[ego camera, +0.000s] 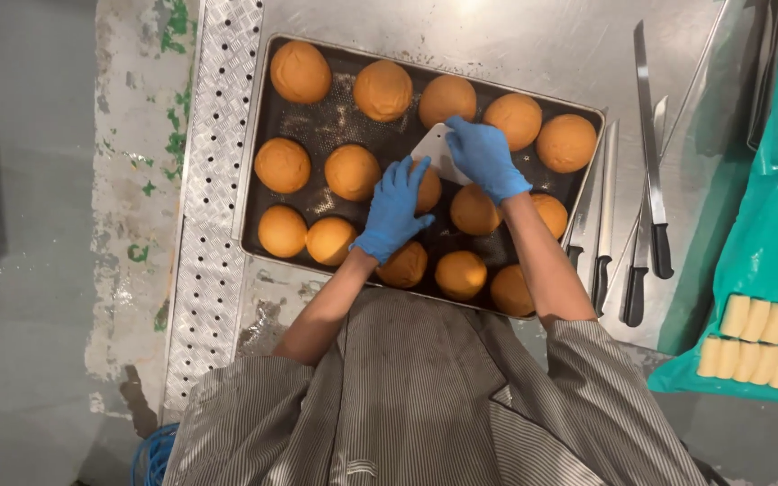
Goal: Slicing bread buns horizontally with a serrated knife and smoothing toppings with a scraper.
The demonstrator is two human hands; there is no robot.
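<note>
Steel knives [646, 180] beside bun tray [258, 135], pale rolls [763, 337]

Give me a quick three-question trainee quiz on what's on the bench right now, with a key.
1. True or false: both hands wear blue gloves.
2. What does the right hand hold over the dark baking tray? A) a knife B) a white scraper C) a bun
3. Where do the black-handled knives lie relative to the tray?

Key
1. True; the left hand is gloved too and rests on a round golden bun.
2. B, the white scraper.
3. To its right, on the steel table, between the tray and the teal sheet with pale dough pieces.
</note>
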